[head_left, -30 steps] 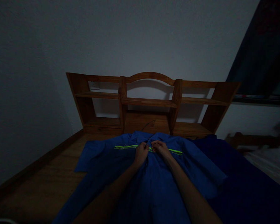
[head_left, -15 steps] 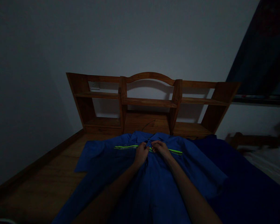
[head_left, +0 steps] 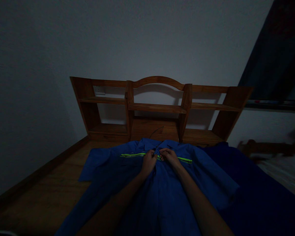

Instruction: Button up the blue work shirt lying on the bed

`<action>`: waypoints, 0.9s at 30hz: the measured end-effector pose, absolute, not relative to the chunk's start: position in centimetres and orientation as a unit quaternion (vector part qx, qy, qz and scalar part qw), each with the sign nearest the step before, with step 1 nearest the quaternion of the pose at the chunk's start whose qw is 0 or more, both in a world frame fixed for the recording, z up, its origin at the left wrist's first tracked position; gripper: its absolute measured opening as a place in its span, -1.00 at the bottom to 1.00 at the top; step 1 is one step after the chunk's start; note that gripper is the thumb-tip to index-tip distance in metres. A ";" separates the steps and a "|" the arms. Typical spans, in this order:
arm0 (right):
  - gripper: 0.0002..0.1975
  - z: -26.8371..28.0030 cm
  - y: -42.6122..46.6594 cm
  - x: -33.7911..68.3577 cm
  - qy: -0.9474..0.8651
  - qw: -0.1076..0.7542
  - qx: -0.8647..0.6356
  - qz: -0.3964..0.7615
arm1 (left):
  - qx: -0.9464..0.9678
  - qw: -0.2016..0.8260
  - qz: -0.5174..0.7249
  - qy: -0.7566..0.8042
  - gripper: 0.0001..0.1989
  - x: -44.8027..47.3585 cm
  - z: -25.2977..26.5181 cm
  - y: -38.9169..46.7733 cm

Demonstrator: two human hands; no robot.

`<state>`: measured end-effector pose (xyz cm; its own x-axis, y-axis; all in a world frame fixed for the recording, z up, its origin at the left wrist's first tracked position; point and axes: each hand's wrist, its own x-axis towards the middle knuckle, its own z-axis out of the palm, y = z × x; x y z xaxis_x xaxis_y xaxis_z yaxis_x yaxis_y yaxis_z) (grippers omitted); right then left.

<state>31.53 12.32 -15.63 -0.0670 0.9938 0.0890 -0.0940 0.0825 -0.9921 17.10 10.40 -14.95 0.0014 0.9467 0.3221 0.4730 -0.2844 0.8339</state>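
Note:
A blue work shirt [head_left: 172,193] lies spread out with its collar toward the shelf and a yellow-green stripe [head_left: 135,154] across the chest. My left hand [head_left: 149,160] is closed on the front edge of the shirt, just below the collar. Close beside it, my right hand [head_left: 169,155] pinches the opposite front edge, its fingertips almost meeting the left ones. The dim light and my fingers hide the small detail between them, so any button there cannot be made out.
Behind the collar stands a wooden headboard shelf [head_left: 157,107] against the wall. A thin dark cord [head_left: 156,130] lies on it. Wooden boards [head_left: 61,183] show at the left, dark blue cloth [head_left: 255,196] at the right. A dark curtain [head_left: 280,59] hangs at upper right.

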 end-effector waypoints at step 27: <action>-0.80 -15.0 11.9 31.4 -0.517 0.523 -0.438 0.518 | 0.668 0.263 0.461 0.521 -0.90 17.0 -15.0 10.4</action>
